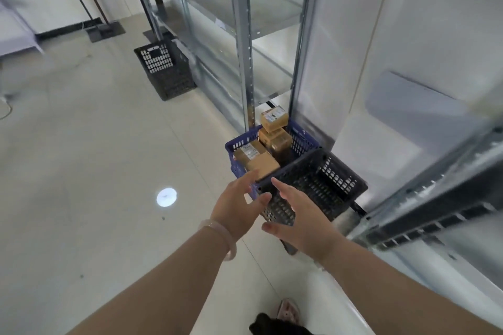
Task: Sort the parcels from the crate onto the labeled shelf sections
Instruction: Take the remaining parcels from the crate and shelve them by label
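Right now the parcels (262,163) are in the blue crate (239,143), which stands on the floor (95,144) at the foot of the metal shelf (242,35). I count four brown cardboard boxes. One of them, the top parcel (274,118), appears to be perched on another at the far side. A black crate (321,179) lies hard against the blue one's near right side. Its corner seems to lap over the rim, though I cannot tell whether it rests there.

The likely trouble is that black crate. If it is shoved or lifted carelessly it could jolt the blue crate and tip the perched box out toward the shelf post. It also covers part of the opening, so a reach past it could snag.

Neither hand holds anything. The left hand (239,207) has its fingers spread and straight, with the tips over the near rim of the blue crate just beside the nearest parcel. Whether they touch it I cannot tell. The right hand (302,220) is likewise spread wide, palm turned inward, above the black crate's near left corner, and contact is not clear there either. A pale bracelet (220,236) sits on the left wrist.

Beyond them the shelf levels look bare, and a small tag on one edge is too small to read. Farther left, a second black crate (166,71) stands by the shelf.
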`<state>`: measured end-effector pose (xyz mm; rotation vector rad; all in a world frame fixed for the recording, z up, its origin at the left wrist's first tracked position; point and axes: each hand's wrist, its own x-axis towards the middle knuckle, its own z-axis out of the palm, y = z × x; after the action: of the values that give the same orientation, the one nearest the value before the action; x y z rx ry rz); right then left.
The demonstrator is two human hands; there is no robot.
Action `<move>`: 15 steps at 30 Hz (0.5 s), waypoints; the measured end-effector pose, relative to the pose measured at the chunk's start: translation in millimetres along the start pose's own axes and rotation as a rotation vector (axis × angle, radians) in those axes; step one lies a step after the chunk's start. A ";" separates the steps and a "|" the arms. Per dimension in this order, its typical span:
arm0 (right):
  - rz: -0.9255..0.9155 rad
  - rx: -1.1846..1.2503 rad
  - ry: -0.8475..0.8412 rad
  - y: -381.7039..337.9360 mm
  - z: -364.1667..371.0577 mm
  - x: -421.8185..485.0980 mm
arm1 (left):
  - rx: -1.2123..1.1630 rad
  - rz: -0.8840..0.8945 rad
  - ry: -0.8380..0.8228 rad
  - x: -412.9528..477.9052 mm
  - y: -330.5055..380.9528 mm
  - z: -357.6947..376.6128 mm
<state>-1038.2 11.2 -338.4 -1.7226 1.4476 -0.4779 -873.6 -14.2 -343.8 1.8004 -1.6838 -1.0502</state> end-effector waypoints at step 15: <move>0.150 0.033 0.097 -12.2 -9.6 216.8 | -0.019 0.055 -0.189 219.0 -23.6 -65.9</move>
<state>-979.3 -195.9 -368.7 -1.5702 1.6161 -0.5070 -816.1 -235.3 -369.9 1.6778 -1.8152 -1.2408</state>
